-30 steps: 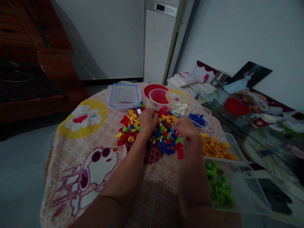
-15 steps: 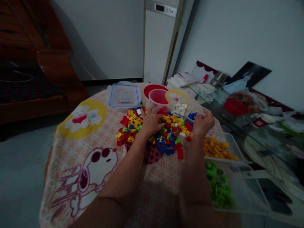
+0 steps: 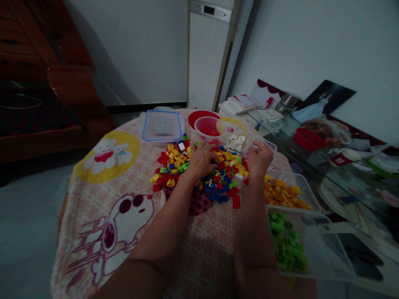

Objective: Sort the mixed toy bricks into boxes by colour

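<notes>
Stretching both forearms over a cloth-covered table point(image 3: 212, 245); facing a loose pile of mixed bricks point(image 3: 174, 160), lying under and around the left hand point(image 3: 202, 161) and spreading to just left of the right hand point(image 3: 259, 160); probably sliding and scattering as a heap, so favouring pieces from the top or edge; sitting with a clear green-brick tray point(image 3: 324, 249) on the near side of the right hand, and with a clear yellow-brick tray point(image 3: 301, 182) between that and the right hand; likely being light, thin-walled and slightly flexible, so best being gripped at the rim; having a round bowl point(image 3: 204, 123) with red bricks just beyond the left hand.

Holding the left hand palm-down and loosely spread, fingertips down at the pile; being unable to tell of any brick pinched there; holding the right hand at a smaller clear tray point(image 3: 271, 145), fingers half curled; being unable to tell of anything held there either.

Seeing white bricks point(image 3: 236, 143) beyond and between the hands; seeing a red brick point(image 3: 236, 202) at the pile's near edge, between the forearms; judging single bricks light, stiff, hardly fragile, perhaps slippery; being best pinched across two opposite sides.
</notes>
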Demonstrator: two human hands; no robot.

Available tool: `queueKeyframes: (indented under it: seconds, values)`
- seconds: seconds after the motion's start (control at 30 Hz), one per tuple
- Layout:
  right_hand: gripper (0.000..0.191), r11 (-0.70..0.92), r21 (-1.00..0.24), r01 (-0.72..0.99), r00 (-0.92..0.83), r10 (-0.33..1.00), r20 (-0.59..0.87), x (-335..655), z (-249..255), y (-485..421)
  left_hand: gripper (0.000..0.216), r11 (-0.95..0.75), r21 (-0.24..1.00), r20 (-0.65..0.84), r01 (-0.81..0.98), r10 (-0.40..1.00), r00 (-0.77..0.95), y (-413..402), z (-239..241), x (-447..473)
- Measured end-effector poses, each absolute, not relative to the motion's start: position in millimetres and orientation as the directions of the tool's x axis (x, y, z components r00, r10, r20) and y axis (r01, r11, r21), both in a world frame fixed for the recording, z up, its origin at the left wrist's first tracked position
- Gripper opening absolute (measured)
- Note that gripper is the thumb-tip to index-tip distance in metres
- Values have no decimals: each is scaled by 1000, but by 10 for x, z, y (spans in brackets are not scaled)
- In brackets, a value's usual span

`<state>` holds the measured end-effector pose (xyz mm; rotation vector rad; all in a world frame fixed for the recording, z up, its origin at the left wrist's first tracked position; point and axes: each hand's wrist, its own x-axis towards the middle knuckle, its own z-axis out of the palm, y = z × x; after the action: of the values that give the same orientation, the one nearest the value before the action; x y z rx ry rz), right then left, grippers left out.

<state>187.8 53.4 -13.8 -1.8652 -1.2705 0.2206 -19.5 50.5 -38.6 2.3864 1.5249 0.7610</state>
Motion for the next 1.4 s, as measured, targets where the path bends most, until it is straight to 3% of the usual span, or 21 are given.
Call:
queueKeyframes:
  seconds: [0.33,0.57,0.7,0.87,1.0,1.17,1.4]
  values:
    - [50,-92,-738,668,397,883,249,1908,-169,555,20,-460,355,339,814,875,346,463,-380,-144]
    - [43,-3,-767,642,466,796,386,1919,-255,603,9,-465,320,318,826,874,368,474,-382,-161]
    - [41,-7,-763,646,458,803,381,1928,-280,615,5,-436,365,311,823,890,334,496,-381,-169]
    - [37,-6,-840,543,425,865,268,1861,-207,571,12,-389,534,353,751,910,220,559,-351,-226]
    - [30,7,-905,425,233,965,117,1740,-92,482,17,-359,671,381,649,917,114,588,-325,-267]
    - [39,48,-941,336,-136,991,2,1532,-24,401,19,-341,711,392,614,918,56,583,-326,-262]
    - [26,40,-950,309,-164,986,-12,1389,-84,431,24,-352,728,391,588,918,66,595,-350,-248]
